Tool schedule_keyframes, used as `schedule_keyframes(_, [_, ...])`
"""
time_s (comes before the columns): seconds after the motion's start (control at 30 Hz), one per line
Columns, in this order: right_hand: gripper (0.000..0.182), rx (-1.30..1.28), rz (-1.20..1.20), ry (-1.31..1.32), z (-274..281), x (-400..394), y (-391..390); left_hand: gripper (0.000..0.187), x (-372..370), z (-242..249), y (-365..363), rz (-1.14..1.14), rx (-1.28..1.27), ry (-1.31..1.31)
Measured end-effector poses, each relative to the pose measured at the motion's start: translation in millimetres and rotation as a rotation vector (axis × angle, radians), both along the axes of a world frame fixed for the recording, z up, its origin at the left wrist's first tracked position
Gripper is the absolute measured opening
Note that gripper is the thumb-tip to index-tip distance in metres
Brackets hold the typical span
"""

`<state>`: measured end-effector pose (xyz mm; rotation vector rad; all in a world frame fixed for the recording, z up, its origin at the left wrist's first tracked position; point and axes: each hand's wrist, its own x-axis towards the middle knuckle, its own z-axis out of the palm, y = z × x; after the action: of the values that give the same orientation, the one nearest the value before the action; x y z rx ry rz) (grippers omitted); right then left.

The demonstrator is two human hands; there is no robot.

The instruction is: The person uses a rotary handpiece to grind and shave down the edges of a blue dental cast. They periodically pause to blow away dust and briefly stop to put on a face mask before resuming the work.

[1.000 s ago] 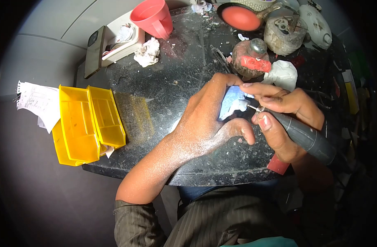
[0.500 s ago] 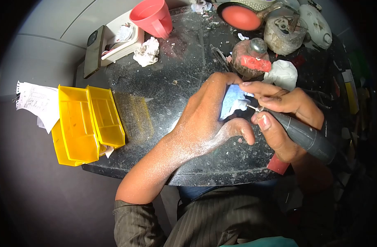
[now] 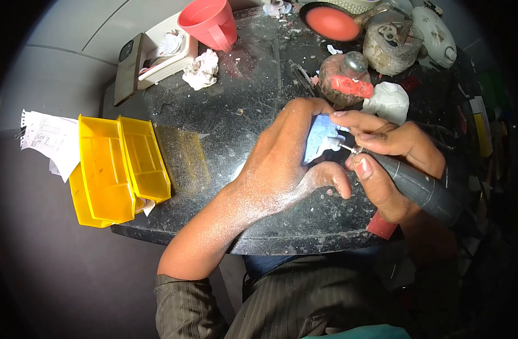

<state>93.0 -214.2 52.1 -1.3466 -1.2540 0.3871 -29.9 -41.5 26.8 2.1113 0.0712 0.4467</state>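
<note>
My left hand [image 3: 273, 155], dusted with white powder, is closed around a pale blue plaster piece [image 3: 315, 135]; its curled fingers hide part of the piece. The thumb stands a little off it. My right hand [image 3: 403, 147] grips a dark rotary handpiece [image 3: 420, 189] like a pen, with its thin metal shank pointing left. At the shank's end, a small whitish tip [image 3: 333, 143] overlaps the blue piece in this view. The right fingertips rest close beside the left fingers, over the black table [image 3: 225, 127].
At left stand yellow bins [image 3: 106, 175] with papers [image 3: 50, 138]. Toward the back are a phone [image 3: 128, 70], a white tray [image 3: 183, 56], a red mug [image 3: 209, 25] and crumpled tissue [image 3: 201, 70]. A glass burner-like jar [image 3: 332, 85], a dusty container [image 3: 392, 51] and a red block [image 3: 381, 225] lie nearer the right.
The blue plaster piece has tilted slightly between my fingers, and the handpiece tip has shifted a little against it. Both hands otherwise keep nearly the same place.
</note>
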Motion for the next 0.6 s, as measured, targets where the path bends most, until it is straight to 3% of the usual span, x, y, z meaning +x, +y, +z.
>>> schedule_keyframes(0.4, [0.015, 0.014, -0.008, 0.049, 2.3, -1.9, 0.7, 0.090, 0.7, 1.3, -0.3, -0.056, -0.117, 0.002])
schedule_keyframes(0.6, [0.016, 0.012, 0.024, -0.070, 2.4, 2.3, -0.2, 0.092, 0.1, 2.3, -0.5, -0.060, -0.129, 0.037])
